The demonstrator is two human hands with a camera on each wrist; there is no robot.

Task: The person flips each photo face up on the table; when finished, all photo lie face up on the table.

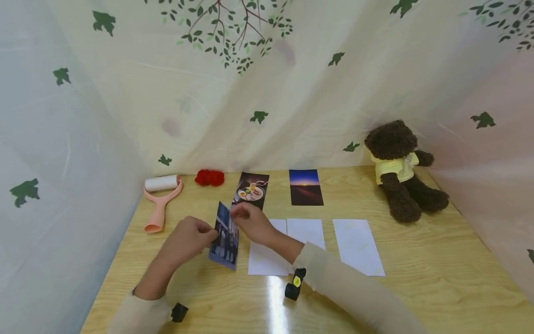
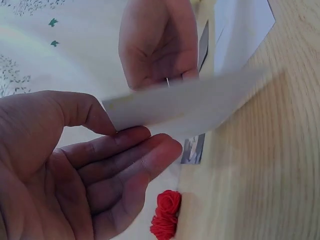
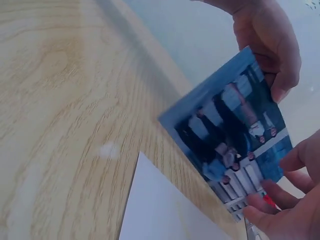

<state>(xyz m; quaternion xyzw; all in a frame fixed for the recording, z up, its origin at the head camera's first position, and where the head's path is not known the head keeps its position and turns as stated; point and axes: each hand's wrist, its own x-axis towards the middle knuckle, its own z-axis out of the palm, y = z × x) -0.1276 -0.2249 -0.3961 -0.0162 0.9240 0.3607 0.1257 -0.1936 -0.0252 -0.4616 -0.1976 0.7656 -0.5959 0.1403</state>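
My left hand (image 1: 187, 241) pinches the left edge of a photo print (image 1: 225, 239) between thumb and fingers, and the print is tilted up over the table. Its front, in the right wrist view, has a group of people against blue and white. Its pale back (image 2: 170, 107) with faint yellowish strips faces the left wrist camera. My right hand (image 1: 256, 225) holds the print's upper edge with thumb and fingertips; in the right wrist view these fingers (image 3: 280, 195) overlap its front at that edge.
White sheets (image 1: 306, 232) lie before me, with another white sheet (image 1: 359, 248) to their right. Behind are a noodle-bowl photo (image 1: 252, 188) and a sunset photo (image 1: 306, 188). A pink-handled lint roller (image 1: 160, 202), red fabric roses (image 1: 210, 177) and a brown teddy bear (image 1: 394, 171) stand around them.
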